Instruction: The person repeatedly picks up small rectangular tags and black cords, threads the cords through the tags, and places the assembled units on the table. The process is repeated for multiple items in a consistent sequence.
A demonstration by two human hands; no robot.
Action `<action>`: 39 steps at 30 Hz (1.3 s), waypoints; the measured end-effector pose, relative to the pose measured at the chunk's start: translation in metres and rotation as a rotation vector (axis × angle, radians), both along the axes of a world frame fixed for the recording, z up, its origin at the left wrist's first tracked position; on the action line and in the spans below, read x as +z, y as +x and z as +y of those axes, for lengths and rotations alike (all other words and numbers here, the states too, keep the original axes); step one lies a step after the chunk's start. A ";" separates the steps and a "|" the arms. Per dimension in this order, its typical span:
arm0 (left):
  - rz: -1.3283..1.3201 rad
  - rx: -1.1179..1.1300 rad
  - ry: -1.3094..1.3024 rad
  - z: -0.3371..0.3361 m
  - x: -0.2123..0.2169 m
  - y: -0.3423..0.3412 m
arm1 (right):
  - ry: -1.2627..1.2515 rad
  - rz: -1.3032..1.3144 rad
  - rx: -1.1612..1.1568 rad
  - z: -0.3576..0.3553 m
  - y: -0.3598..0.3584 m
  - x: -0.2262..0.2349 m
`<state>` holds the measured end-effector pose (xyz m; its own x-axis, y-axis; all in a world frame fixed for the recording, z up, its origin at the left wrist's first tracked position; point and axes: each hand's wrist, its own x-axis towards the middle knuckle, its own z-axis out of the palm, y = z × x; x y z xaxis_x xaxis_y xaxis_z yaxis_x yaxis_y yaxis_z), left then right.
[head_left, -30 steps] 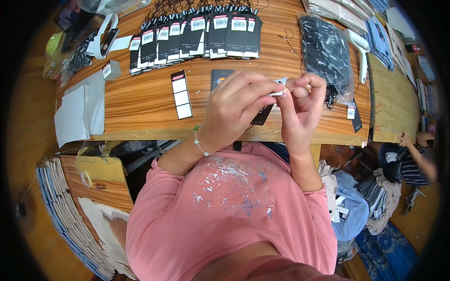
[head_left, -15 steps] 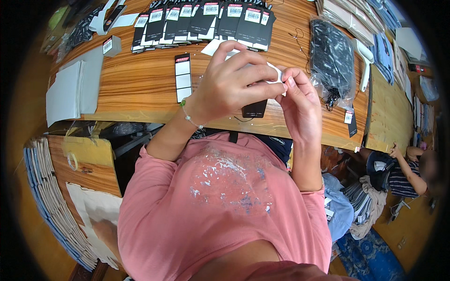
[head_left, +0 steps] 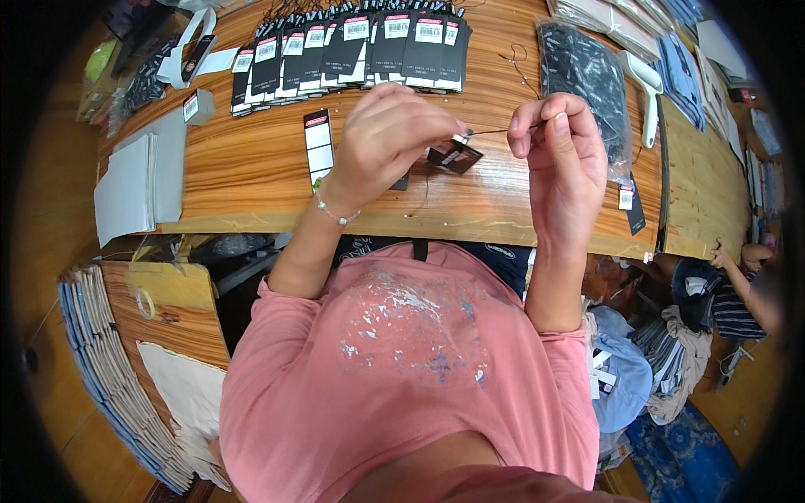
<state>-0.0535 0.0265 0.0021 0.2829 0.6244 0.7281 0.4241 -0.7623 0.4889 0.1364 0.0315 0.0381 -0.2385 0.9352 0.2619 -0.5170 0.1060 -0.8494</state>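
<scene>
A thin black string point(head_left: 493, 132) is pulled taut between my two hands above the wooden table. My left hand point(head_left: 387, 138) is closed at its left end, fingertips pinched together. Just below those fingertips hangs a small black hang tag point(head_left: 455, 158), tilted and a little blurred. On the right, my right hand point(head_left: 566, 142) pinches the string's other end between thumb and forefinger. A black card with white panels point(head_left: 319, 144) lies left of my left wrist. Part of another dark tag point(head_left: 401, 181) shows beneath my left hand.
Black hang tags with white labels point(head_left: 348, 50) lie overlapped in a row at the back. A clear bag of black strings point(head_left: 583, 88) and a white handheld tool point(head_left: 646, 92) are at right. White sheets point(head_left: 126, 189) lie left. Another person's arm point(head_left: 738, 277) shows at far right.
My hands have drawn apart, the right one moving right, and the string now stretches between them. The dark tag hangs by my left fingertips; the white piece between my hands no longer shows.
</scene>
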 end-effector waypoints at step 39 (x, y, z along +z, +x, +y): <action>-0.502 -0.289 -0.760 -0.005 -0.002 0.019 | 0.060 0.222 -0.034 0.009 0.006 0.016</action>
<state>-0.0342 0.0214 0.0001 0.2656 0.9350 0.2350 -0.1246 -0.2084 0.9701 0.1425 0.0400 0.0546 -0.1371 0.9227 0.3603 -0.6859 0.1740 -0.7066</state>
